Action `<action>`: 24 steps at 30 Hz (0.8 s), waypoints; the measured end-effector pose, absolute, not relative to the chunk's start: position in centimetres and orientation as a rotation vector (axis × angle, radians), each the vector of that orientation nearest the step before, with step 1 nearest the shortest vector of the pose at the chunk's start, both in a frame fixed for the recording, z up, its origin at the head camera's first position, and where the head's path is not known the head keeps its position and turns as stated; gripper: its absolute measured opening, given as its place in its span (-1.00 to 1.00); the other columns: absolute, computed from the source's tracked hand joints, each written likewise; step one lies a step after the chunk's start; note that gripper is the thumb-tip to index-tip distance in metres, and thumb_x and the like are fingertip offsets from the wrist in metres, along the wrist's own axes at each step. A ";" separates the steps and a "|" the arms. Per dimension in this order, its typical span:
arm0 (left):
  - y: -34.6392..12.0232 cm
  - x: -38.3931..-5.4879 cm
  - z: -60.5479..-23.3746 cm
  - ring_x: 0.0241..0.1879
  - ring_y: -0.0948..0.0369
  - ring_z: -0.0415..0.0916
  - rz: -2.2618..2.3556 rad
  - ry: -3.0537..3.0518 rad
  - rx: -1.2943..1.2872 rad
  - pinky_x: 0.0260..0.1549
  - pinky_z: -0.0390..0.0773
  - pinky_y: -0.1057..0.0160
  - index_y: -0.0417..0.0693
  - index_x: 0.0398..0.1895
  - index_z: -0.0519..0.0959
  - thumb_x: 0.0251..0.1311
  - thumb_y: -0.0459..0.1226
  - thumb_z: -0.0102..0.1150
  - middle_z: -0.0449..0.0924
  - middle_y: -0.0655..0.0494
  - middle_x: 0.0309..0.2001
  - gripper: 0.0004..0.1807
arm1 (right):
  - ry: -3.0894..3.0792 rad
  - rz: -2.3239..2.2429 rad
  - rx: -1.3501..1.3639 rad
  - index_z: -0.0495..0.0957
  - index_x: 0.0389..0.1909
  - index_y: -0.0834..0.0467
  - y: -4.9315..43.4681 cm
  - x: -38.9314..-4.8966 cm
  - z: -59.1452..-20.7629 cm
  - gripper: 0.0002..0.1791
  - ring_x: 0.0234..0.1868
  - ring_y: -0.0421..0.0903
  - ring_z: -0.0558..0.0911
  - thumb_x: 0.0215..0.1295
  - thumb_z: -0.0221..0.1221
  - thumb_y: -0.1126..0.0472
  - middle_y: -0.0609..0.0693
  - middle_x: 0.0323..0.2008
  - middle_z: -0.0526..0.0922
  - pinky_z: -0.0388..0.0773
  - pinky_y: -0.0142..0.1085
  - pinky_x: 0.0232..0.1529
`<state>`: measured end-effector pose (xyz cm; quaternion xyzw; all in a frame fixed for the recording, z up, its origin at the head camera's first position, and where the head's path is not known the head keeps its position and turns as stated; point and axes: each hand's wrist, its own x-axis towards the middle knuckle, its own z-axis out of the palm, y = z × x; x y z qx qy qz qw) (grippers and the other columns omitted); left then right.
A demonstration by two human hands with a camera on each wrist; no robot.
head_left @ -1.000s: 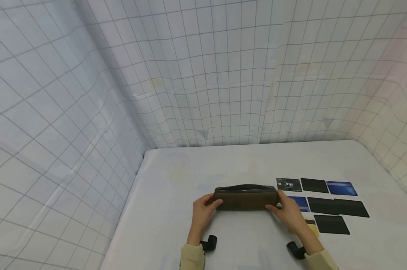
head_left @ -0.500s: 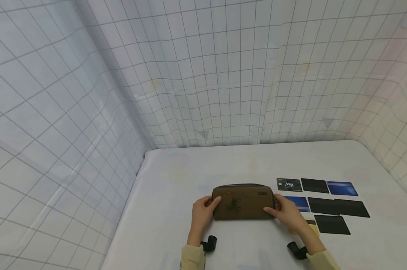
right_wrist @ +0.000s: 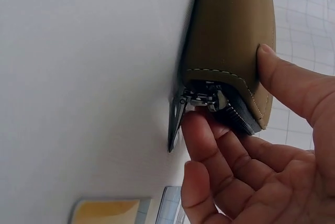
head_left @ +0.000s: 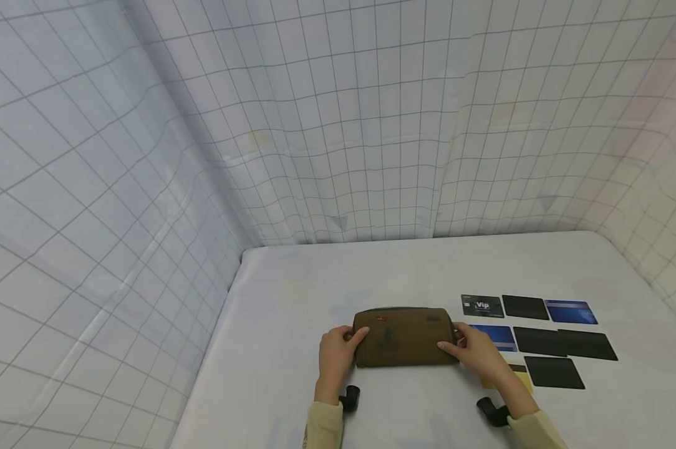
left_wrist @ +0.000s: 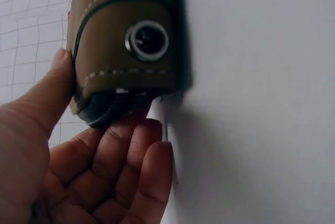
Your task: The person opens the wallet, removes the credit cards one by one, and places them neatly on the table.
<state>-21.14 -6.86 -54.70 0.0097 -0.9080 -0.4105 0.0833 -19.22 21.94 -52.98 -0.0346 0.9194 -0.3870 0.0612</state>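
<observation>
A brown zip wallet (head_left: 406, 338) with pale stitching is held upright-tilted over the white table, its broad front facing me. My left hand (head_left: 336, 355) grips its left end, thumb on the front and fingers behind. In the left wrist view, a round metal stud shows on the wallet's end (left_wrist: 131, 30). My right hand (head_left: 478, 355) grips the other end the same way. Close to those fingers, the right wrist view shows a metal zipper pull (right_wrist: 204, 98) at the wallet's corner.
Several cards lie in rows to the right: a dark Vip card (head_left: 482, 306), a blue card (head_left: 571, 312), black cards (head_left: 554, 373) and a yellow card (head_left: 522, 376) partly behind my right wrist. White gridded curtains (head_left: 338, 156) surround the white table (head_left: 282, 299).
The wallet has turned from its zipped edge to its broad front, between both hands. Since half a second ago it has barely moved, tilting slightly.
</observation>
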 end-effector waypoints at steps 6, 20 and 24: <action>-6.7 -21.1 -54.4 -0.69 0.34 0.18 -1.146 -2.743 0.059 -0.67 0.22 0.37 -0.03 -0.70 0.51 0.01 0.15 0.20 0.27 0.27 -0.72 -0.53 | 2.794 -1.135 -0.092 0.44 0.05 0.31 21.9 -19.3 -53.0 -0.35 -0.39 -0.18 0.49 0.14 0.21 -0.13 0.00 -0.32 0.59 0.42 -0.30 -0.41; -6.7 -20.9 -53.7 -0.66 0.30 0.25 -1.107 -2.768 0.126 -0.64 0.29 0.33 -0.11 -0.63 0.57 -0.02 0.08 0.27 0.36 0.22 -0.68 -0.57 | 2.859 -0.982 -0.065 0.46 -0.03 0.36 21.3 -18.9 -52.0 -0.32 -0.40 -0.13 0.53 0.13 0.19 -0.19 0.02 -0.36 0.59 0.47 -0.20 -0.41; -6.6 -20.9 -53.7 -0.65 0.29 0.26 -1.100 -2.764 0.133 -0.63 0.30 0.32 -0.12 -0.61 0.57 -0.03 0.08 0.29 0.37 0.21 -0.67 -0.57 | 2.877 -0.947 -0.047 0.47 -0.06 0.34 21.3 -18.9 -52.1 -0.34 -0.43 -0.14 0.50 0.12 0.20 -0.19 0.01 -0.41 0.58 0.43 -0.23 -0.45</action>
